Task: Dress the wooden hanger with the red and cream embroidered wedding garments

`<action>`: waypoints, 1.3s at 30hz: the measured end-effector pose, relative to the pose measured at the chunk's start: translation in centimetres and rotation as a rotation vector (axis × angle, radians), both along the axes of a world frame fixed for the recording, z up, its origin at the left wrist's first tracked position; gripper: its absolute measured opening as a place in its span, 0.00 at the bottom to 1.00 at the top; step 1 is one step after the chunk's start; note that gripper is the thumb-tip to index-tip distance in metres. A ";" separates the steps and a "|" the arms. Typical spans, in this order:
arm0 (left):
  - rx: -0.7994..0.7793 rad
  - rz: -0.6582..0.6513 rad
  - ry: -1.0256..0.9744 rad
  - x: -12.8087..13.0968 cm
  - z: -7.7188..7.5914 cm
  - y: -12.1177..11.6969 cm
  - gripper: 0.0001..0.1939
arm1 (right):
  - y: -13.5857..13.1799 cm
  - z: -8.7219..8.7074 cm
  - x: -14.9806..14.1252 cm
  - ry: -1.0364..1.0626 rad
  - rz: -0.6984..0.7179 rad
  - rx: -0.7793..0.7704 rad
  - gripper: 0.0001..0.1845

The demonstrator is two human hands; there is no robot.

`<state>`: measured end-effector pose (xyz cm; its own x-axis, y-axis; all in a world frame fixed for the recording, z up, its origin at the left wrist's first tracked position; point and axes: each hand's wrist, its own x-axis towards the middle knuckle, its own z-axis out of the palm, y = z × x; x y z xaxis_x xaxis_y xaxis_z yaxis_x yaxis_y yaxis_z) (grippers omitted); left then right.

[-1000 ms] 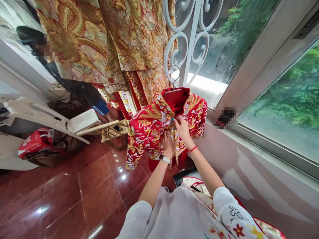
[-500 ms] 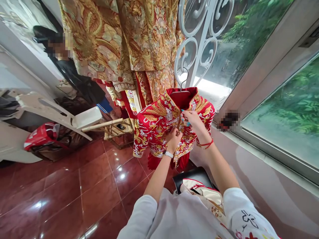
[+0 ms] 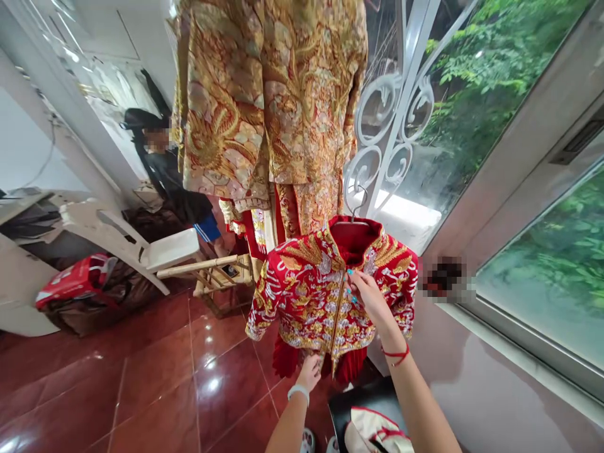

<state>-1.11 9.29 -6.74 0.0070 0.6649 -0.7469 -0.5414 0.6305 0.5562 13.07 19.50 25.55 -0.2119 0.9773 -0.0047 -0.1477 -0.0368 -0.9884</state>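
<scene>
A red jacket (image 3: 304, 283) with gold and silver embroidery hangs from a metal hanger (image 3: 362, 204). Just below the collar, my right hand (image 3: 370, 296) pinches the jacket's front edge, blue-painted nails showing. At the bottom hem, my left hand (image 3: 309, 372) has its fingers closed on the cloth near the front opening. The two front edges lie close together down the middle. Pleated red cloth (image 3: 285, 358) shows beneath the hem.
Gold embroidered garments (image 3: 226, 119) hang behind, beside a white scrolled metal grille (image 3: 380, 126). A window (image 3: 552, 233) is on the right. To the left are a bamboo stool (image 3: 224, 277), a white chair (image 3: 172, 248), a red bag (image 3: 75, 283) and a person (image 3: 177, 182).
My left hand has moved down from the middle of the jacket front to its hem. My right hand stays near the collar. The view has tilted upward.
</scene>
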 end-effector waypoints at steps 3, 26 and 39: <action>0.006 0.040 -0.060 0.8 -2.4 1.6 0.09 | 0.3 -0.6 -0.6 -0.021 -0.021 0.000 0.30; 0.011 0.370 0.015 -3.7 -3.3 -1.3 0.28 | -15.8 -14.2 18.8 -0.965 0.026 -0.277 0.25; -0.126 -0.203 0.200 -1.6 -5.3 -6.3 0.20 | -30.4 -30.1 24.3 -1.521 -0.434 -0.573 0.28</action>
